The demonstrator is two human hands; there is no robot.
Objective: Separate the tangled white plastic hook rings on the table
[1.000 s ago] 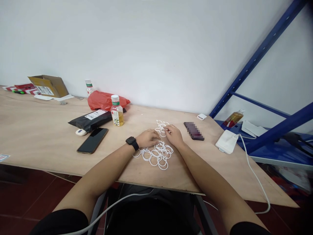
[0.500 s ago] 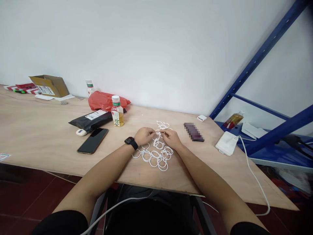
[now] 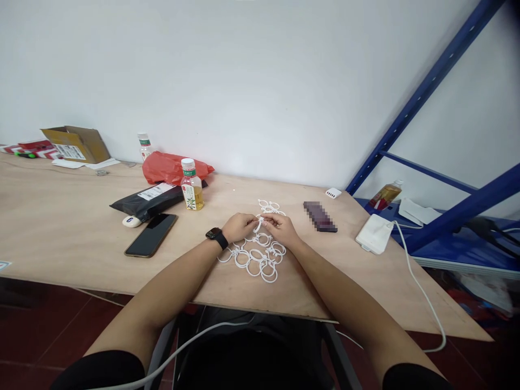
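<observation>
Between my two hands is a white plastic ring (image 3: 258,225), seen nearly edge-on, with a small clip-like part at its top. My left hand (image 3: 240,226), wearing a black watch on the wrist, pinches it from the left. From the right, my right hand (image 3: 281,228) pinches the same ring with thumb and forefinger. Several more white rings (image 3: 257,254) with small tabs lie in a loose cluster on the table just below my hands. A few others (image 3: 268,207) lie beyond my fingertips. My fingers partly hide the held ring.
Left on the wooden table (image 3: 81,227) are a phone (image 3: 151,235), a black parcel (image 3: 150,199), a drink bottle (image 3: 192,187) and a red bag (image 3: 166,167). To the right lie a blurred-out dark object (image 3: 320,216) and a white power bank (image 3: 374,234) with a cable. A blue rack (image 3: 426,89) stands at the right.
The ring between my fingers has turned to stand more edge-on, and my hands have drawn slightly closer together. The whole view has shifted a little.
</observation>
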